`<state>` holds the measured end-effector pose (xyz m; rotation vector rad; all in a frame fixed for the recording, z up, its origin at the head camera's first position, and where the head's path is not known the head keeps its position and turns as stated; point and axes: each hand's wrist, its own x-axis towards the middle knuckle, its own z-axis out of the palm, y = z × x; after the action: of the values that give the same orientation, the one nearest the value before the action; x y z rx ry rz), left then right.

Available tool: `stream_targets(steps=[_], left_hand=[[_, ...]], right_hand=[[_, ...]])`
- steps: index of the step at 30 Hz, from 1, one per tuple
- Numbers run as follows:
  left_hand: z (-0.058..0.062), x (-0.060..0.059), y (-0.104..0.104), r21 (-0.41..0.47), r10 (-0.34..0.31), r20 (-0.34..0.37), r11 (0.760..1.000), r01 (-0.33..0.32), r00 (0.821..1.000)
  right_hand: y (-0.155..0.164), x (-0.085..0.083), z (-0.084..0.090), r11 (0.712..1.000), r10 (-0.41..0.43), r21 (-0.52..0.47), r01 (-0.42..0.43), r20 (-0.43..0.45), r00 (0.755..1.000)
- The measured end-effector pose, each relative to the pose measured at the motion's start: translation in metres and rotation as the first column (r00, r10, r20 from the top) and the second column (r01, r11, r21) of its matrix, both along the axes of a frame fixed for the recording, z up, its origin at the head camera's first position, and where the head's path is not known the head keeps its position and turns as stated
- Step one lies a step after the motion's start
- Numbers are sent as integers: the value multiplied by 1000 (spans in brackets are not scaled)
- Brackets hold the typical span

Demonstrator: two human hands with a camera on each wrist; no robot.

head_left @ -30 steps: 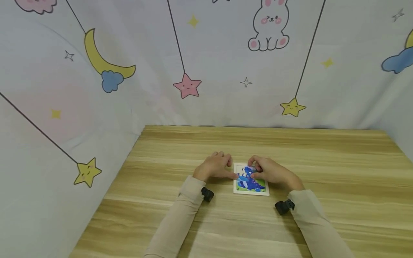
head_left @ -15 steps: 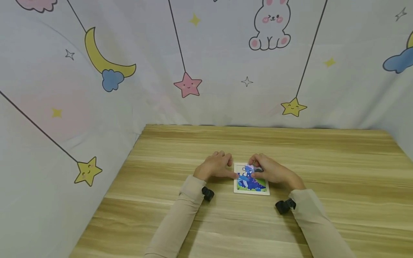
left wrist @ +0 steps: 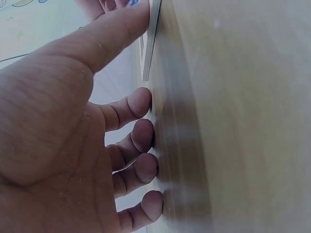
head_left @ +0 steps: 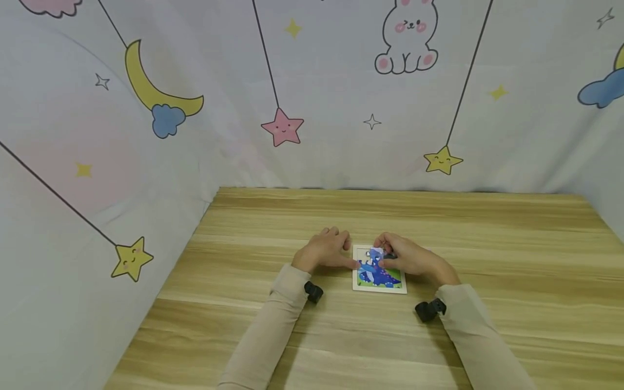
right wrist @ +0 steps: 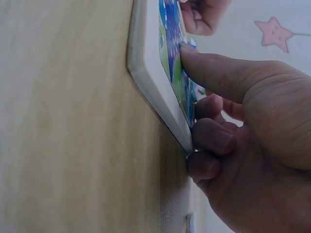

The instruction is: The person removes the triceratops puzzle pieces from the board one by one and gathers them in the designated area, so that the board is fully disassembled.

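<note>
In the head view, one puzzle (head_left: pixel 378 276), two hands (head_left: pixel 324 250) and one desk (head_left: pixel 253 244) are seen; at lower centre, two black wrist cameras (head_left: pixel 314 292) are counted. Above, three smiling stars (head_left: pixel 283 128), three plain yellow stars (head_left: pixel 293 28) and one rabbit (head_left: pixel 410 38) are shown.

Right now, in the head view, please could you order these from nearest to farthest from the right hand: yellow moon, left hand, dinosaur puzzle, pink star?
1. Dinosaur puzzle: directly at the right hand, under its thumb.
2. Left hand: on the puzzle's other side.
3. Pink star: on the back curtain.
4. Yellow moon: upper left, farthest.
</note>
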<state>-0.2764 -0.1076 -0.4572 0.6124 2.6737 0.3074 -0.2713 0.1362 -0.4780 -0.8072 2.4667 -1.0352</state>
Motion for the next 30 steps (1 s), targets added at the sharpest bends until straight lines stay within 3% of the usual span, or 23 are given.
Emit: stream_targets(steps=[6,12,18,24,30], left_hand=[[3,0,0,5,-1,0,1000,1,1000],[2,-1,0,3,-5,-3,1000,5,1000],[1,0,0,19,-13,8,1000,13,1000],[1,1,0,45,-14,15,999,14,1000],[1,0,-1,44,-16,10,999,15,1000]], right_hand=[[2,0,1,1000,22,-20,-22,-7,1000],[10,-3,3,998,38,-59,-35,47,998],[40,-3,18,996,-63,-54,67,70,996],[84,1,33,983,-184,-6,184,23,983],[116,3,35,972,-231,37,233,-47,972]])
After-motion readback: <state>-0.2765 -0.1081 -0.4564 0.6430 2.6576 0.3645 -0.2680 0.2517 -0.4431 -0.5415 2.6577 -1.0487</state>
